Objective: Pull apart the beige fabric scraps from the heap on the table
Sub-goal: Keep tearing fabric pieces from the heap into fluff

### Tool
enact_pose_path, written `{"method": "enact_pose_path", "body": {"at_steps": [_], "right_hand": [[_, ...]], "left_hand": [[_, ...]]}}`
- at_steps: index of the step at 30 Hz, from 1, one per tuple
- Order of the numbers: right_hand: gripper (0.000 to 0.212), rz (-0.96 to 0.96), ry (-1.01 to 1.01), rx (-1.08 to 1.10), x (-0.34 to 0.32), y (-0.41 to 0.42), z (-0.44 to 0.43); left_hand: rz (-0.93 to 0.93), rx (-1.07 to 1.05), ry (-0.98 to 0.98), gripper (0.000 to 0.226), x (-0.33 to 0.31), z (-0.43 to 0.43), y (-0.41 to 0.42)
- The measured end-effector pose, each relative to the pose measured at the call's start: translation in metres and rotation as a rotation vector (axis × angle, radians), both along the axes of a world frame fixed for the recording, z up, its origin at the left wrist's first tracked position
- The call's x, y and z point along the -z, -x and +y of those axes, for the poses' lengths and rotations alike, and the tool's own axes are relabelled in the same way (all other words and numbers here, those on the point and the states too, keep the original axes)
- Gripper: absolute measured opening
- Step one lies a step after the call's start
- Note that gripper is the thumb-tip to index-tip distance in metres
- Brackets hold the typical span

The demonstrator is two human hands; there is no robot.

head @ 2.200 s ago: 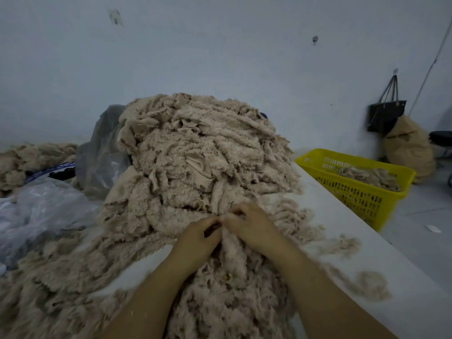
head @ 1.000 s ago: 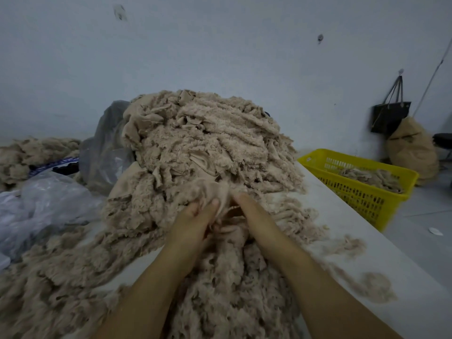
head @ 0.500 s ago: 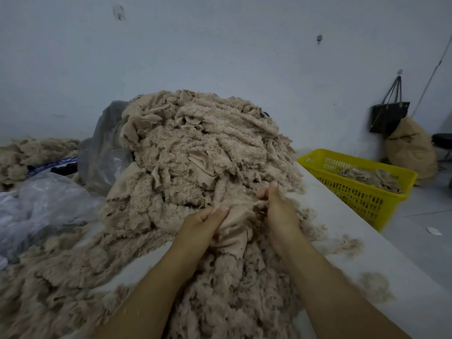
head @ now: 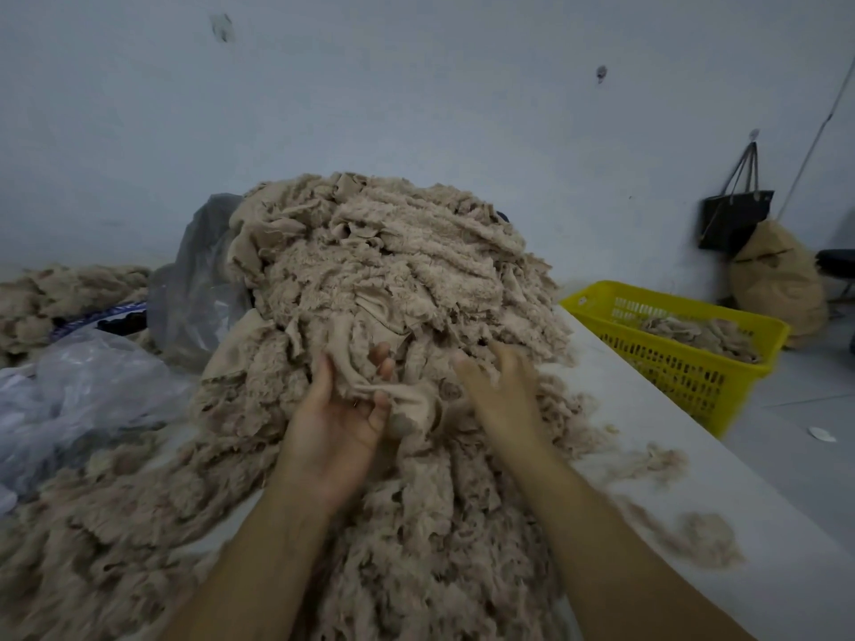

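A tall heap of beige fabric scraps [head: 384, 270] covers the middle of the white table [head: 721, 483] and spills toward me. My left hand [head: 337, 409] is palm-up at the heap's foot, with thumb and fingers curled round a beige scrap [head: 370, 377] that still hangs into the heap. My right hand [head: 504, 386] is just right of it, blurred, its fingers spread and loosely bent over the scraps, holding nothing that I can see.
A yellow slotted basket [head: 684, 363] with several beige scraps stands off the table's right edge. Clear plastic bags [head: 92, 390] lie at the left, with another scrap pile [head: 60, 293] behind. A black bag [head: 735, 215] and a stuffed sack [head: 777, 279] sit by the wall.
My hands have moved apart. The right hand has let go of the scrap and swung right with its fingers spread. The left hand has turned palm-up, still holding the scrap.
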State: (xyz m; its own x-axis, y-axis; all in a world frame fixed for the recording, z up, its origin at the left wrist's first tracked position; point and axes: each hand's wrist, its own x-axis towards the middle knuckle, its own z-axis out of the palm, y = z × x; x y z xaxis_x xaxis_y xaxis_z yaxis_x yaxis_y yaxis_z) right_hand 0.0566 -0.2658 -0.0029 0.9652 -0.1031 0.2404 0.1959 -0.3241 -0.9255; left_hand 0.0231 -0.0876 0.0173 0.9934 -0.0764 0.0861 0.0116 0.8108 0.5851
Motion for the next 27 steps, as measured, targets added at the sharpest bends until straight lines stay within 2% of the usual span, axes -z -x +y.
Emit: {"method": "enact_pose_path", "body": {"at_steps": [1,2,4,5,7,9,12,13,15,16,18,19,20,21,24,27], "right_hand": [[0.077,-0.032,-0.005,-0.06,-0.002,0.004,0.001],[0.067,-0.013,-0.023,-0.14,-0.001,0.005,0.001],[0.023,0.071,0.055,-0.318,-0.003,0.013,0.006],[0.018,0.062,0.124,-0.398,-0.002,0.015,0.01],[0.038,0.016,0.192,-0.474,0.002,0.017,0.012],[0.039,0.006,0.111,-0.422,-0.001,0.015,0.009],[0.031,0.107,-0.265,-0.325,-0.011,0.013,0.002],[0.031,0.149,-0.373,-0.324,-0.013,0.012,0.001],[0.028,0.174,-0.462,-0.341,-0.016,0.014,0.002],[0.028,0.166,-0.456,-0.342,-0.015,0.014,0.003],[0.033,0.132,-0.405,-0.316,-0.016,0.015,0.008],[0.04,0.099,-0.375,-0.315,-0.015,0.016,0.009],[0.044,0.059,-0.346,-0.329,-0.014,0.017,0.01],[0.042,0.03,-0.319,-0.353,-0.013,0.018,0.011],[0.019,-0.011,-0.184,-0.43,-0.012,0.018,0.012],[0.009,-0.015,-0.033,-0.464,-0.009,0.015,0.012]], "left_hand": [[0.0,0.013,0.016,0.049,0.0,0.001,-0.001],[-0.001,0.018,0.033,0.054,0.0,0.003,-0.001],[-0.011,0.012,0.053,0.058,0.001,0.006,-0.003],[-0.01,0.0,0.051,0.057,0.001,0.006,-0.004],[0.0,-0.044,0.061,0.052,0.001,0.008,-0.006],[0.025,-0.122,0.151,0.041,0.001,0.014,-0.008],[0.094,-0.219,0.261,0.034,0.001,0.02,-0.009],[0.114,-0.224,0.214,0.034,0.003,0.02,-0.01],[0.124,-0.2,-0.042,0.044,0.003,0.007,-0.012],[0.092,-0.202,-0.218,0.054,0.003,0.0,-0.012],[-0.013,-0.267,-0.705,0.066,0.006,-0.012,-0.01],[-0.078,-0.25,-0.948,0.058,0.012,-0.016,-0.008],[-0.143,-0.195,-1.109,0.045,0.016,-0.019,-0.003],[-0.157,-0.136,-1.142,0.039,0.02,-0.02,-0.001],[-0.044,-0.161,-0.99,0.011,0.02,-0.016,-0.002],[-0.023,-0.131,-0.878,0.016,0.017,-0.012,-0.003]]}}
